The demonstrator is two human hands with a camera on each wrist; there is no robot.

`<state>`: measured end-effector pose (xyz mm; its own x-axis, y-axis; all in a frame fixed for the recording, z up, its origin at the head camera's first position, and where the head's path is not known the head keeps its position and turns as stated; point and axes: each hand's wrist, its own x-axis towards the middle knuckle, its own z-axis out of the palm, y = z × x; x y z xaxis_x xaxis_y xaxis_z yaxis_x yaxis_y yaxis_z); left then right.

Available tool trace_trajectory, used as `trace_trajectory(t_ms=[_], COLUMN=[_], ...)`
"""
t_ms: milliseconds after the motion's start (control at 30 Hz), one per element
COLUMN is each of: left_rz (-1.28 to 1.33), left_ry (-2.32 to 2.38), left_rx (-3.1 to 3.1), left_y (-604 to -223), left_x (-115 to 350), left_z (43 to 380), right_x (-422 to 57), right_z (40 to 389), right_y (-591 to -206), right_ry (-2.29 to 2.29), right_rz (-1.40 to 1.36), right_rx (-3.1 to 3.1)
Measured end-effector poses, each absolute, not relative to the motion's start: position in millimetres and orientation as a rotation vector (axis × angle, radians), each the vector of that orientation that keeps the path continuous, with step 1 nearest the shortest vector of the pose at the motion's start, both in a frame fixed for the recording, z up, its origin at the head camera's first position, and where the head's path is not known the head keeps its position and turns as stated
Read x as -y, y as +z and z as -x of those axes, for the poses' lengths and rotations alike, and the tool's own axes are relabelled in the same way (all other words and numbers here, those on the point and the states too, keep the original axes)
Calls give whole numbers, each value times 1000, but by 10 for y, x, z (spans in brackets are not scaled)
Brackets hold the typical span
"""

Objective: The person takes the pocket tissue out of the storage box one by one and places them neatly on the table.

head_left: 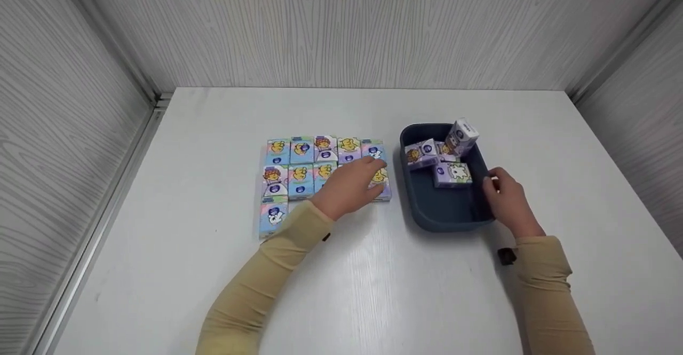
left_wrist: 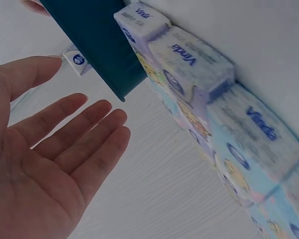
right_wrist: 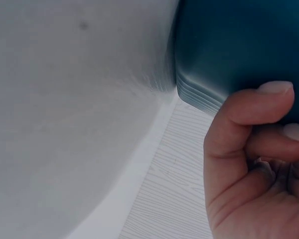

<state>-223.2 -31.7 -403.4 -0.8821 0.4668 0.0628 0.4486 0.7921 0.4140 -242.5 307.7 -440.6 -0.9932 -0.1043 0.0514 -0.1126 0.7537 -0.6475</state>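
My left hand (head_left: 349, 184) reaches over the right end of a flat group of small Vinda tissue packs (head_left: 300, 179). Its palm holds nothing, and in the left wrist view the fingers (left_wrist: 97, 139) spread apart beside the packs' printed ends (left_wrist: 261, 124). At the right stands a dark teal plastic bin (head_left: 443, 205) with several tissue packs (head_left: 452, 175) lying in its far half, one leaning up at the far right corner (head_left: 462, 137). My right hand (head_left: 509, 200) grips the bin's right rim, thumb at the edge; curled fingers (right_wrist: 254, 104) lie against the outer wall.
The packs lie in rows, with a single pack (head_left: 273, 219) at the near left. All stands on a white table (head_left: 341, 291). Grey wood-grain panels (head_left: 341, 29) close off the back and both sides.
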Motion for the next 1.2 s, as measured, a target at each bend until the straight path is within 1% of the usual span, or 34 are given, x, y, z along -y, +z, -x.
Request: trace_trajectory(t_ms=[167,367,667,967,1100,1200], left_rz=[-796,-856,-856,-883,-830,-791], left_ry=[681,706,675,354,84,9], left_rx=[-2902,-2876,-2891,-2998,-3106,-3131], left_y=[-3941,-3827,-3843,-4036,-4141,-4194], left_x=[55,-208,-504,-750,-764,-765], left_z=[2400,2521,2666,2696,2709,2739], right_x=[-3078,-3065,-3075,-3082,-3076,-3077], right_z=[2422,2423,2445,2434,2430,2430], right_y=[-4405,-4416,-4417,-4418,-4412,-4403], right_ry=[1082,1074,1069,1096,1090,1079], right_rz=[-163,-165,-177,-171,-161,-161], right_rx=[2939,2934,2932,2943,2952,2965])
